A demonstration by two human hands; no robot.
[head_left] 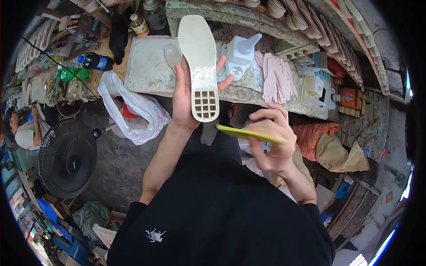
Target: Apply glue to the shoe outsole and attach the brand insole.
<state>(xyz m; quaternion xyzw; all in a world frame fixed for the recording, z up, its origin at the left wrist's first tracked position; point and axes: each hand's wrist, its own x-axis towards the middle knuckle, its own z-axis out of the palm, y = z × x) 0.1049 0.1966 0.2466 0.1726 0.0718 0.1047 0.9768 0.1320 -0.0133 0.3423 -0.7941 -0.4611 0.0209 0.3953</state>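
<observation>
My left hand [184, 95] holds a pale shoe sole [200, 62] upright by its heel end, which has a grid of square holes. The sole's toe points up toward the workbench. My right hand [273, 142] grips a thin yellow-green flat piece [248, 133], held level just right of and below the sole's heel. The two pieces are apart. My black-sleeved body fills the lower middle of the view.
A stained workbench [146, 66] carries a white glue bottle [239, 55], a stack of pink insoles [275, 77] and a white container [313, 88]. A white plastic bag [133, 108] hangs off the bench. A black fan [66, 157] stands left; another person sits beside it.
</observation>
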